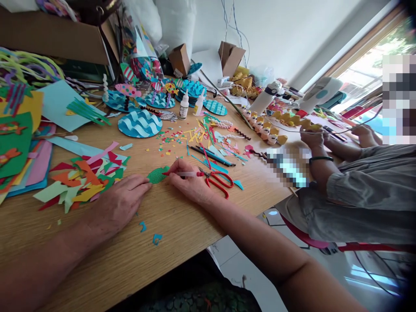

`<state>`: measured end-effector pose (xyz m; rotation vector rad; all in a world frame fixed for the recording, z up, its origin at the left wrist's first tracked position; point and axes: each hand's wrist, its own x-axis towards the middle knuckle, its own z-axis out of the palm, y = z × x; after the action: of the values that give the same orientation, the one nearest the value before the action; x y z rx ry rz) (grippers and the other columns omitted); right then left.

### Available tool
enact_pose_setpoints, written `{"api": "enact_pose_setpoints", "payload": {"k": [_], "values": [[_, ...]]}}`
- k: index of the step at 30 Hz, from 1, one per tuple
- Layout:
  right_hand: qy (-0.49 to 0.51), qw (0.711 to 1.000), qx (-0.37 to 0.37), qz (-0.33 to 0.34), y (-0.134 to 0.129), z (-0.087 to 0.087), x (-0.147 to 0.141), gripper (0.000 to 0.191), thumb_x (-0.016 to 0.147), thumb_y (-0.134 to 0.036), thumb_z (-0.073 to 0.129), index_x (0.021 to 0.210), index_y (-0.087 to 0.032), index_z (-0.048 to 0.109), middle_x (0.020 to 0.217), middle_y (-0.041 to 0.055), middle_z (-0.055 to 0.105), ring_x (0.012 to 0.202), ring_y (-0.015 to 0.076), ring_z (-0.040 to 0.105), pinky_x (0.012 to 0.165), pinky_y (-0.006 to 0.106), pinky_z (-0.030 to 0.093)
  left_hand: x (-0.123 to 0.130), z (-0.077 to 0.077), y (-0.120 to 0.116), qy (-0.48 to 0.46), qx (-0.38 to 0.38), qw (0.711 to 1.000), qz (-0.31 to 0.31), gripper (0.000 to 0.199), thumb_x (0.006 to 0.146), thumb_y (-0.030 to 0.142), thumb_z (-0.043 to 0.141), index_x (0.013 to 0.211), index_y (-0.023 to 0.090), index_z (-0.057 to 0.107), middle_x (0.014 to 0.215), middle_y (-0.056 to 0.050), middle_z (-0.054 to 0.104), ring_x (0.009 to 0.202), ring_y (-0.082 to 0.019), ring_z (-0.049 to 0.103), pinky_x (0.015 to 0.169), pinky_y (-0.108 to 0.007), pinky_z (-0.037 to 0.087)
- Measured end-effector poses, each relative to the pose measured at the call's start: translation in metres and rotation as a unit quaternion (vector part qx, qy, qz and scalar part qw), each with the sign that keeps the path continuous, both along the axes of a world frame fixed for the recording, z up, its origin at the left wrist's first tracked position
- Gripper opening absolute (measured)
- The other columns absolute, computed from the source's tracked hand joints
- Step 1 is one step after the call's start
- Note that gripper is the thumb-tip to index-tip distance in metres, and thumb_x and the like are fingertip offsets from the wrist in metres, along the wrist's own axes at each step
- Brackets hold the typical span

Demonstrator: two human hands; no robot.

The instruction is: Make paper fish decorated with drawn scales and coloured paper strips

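Observation:
A small green paper piece (157, 175) with a dark pattern lies on the wooden table. My left hand (126, 197) rests flat beside it, fingertips on its left edge. My right hand (186, 180) is closed around a red pen (186, 173), whose tip points left at the green piece. Red-handled scissors (221, 178) lie just right of my right hand. Left of my left hand is a pile of colored paper scraps (81, 182).
Behind stand two glue bottles (183, 106) and a blue wavy disc (139, 124). Dark pens (212, 157) lie past the scissors. At the right, another person's hands (312, 138) hold a yellow piece. Two blue scraps (157, 239) lie near the front edge.

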<state>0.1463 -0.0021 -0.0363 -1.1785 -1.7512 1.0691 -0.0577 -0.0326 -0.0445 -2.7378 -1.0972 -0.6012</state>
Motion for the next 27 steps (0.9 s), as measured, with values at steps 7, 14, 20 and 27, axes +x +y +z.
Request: {"api": "enact_pose_setpoints", "payload": {"k": [7,14,20,27], "values": [[-0.019,0.999,-0.017,-0.022,-0.0024,0.0067,-0.0012,0.004,0.069,-0.015,0.047,0.069,-0.018,0.05,0.058,-0.006,0.046,0.051,0.0077,0.04,0.048,0.02,0.031,0.0,-0.0004,0.0001,-0.001,-0.008,1.0,0.007,0.04,0.09,0.02,0.028,0.097,0.008,0.065,0.102,-0.014,0.065,0.095,-0.024,0.06,0.08,-0.036,0.052],[-0.04,0.999,-0.004,-0.002,-0.0029,0.0057,-0.0005,0.003,0.07,-0.015,0.048,0.071,-0.019,0.049,0.061,-0.005,0.05,0.052,0.0076,0.043,0.05,0.02,0.033,-0.0012,-0.001,-0.0008,-0.011,-0.052,0.998,0.021,0.041,0.09,0.023,0.026,0.099,0.011,0.065,0.105,-0.013,0.065,0.099,-0.024,0.059,0.084,-0.039,0.051],[-0.053,0.999,-0.002,0.008,-0.0025,0.0038,-0.0001,0.003,0.072,-0.016,0.049,0.073,-0.019,0.049,0.061,-0.0056,0.05,0.053,0.0071,0.044,0.05,0.019,0.034,-0.0017,-0.0009,-0.001,-0.006,-0.059,0.998,0.03,0.041,0.091,0.026,0.026,0.1,0.014,0.064,0.106,-0.011,0.065,0.1,-0.023,0.059,0.085,-0.037,0.051],[-0.08,0.997,-0.008,-0.003,-0.0024,0.0076,-0.0012,0.004,0.072,-0.014,0.049,0.072,-0.018,0.05,0.059,-0.0057,0.049,0.052,0.0074,0.043,0.051,0.02,0.033,-0.0016,-0.0008,-0.001,-0.008,-0.053,0.998,0.029,0.041,0.091,0.025,0.026,0.099,0.013,0.064,0.105,-0.011,0.065,0.099,-0.023,0.059,0.083,-0.037,0.051]]}}
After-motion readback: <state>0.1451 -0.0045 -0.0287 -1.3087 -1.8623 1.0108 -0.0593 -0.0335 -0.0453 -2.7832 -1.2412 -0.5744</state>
